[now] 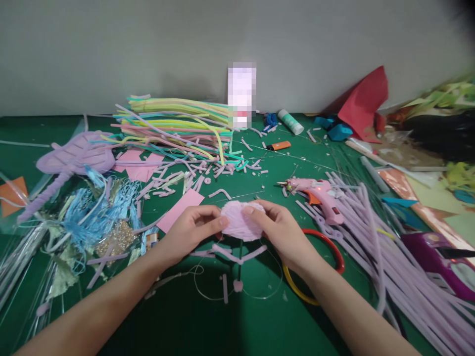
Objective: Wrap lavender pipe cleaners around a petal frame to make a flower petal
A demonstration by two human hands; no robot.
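Note:
Between my two hands is a round, flat disc of pale lilac pipe cleaner [241, 225], raised a little over the green table. My left hand [202, 225] pinches its left edge between thumb and fingers. On the right side, the thumb of my right hand [272, 220] presses on the disc's face, the fingers behind it. Below the disc hang a dark thin stem, a bent lilac pipe cleaner [241, 258] and a small lilac knob [238, 286]. Whether these are joined to the disc I cannot tell. Thin clear wire loops [211, 298] curve around them.
A pink glue gun [319, 195] lies right of my hands, beside many lilac pipe cleaners [371, 237] and a red-yellow ring [336, 247]. Coloured pipe cleaners [174, 123] are piled at the back, near a propped, blurred bright screen [242, 94]. Blue tassels [87, 212] spread left.

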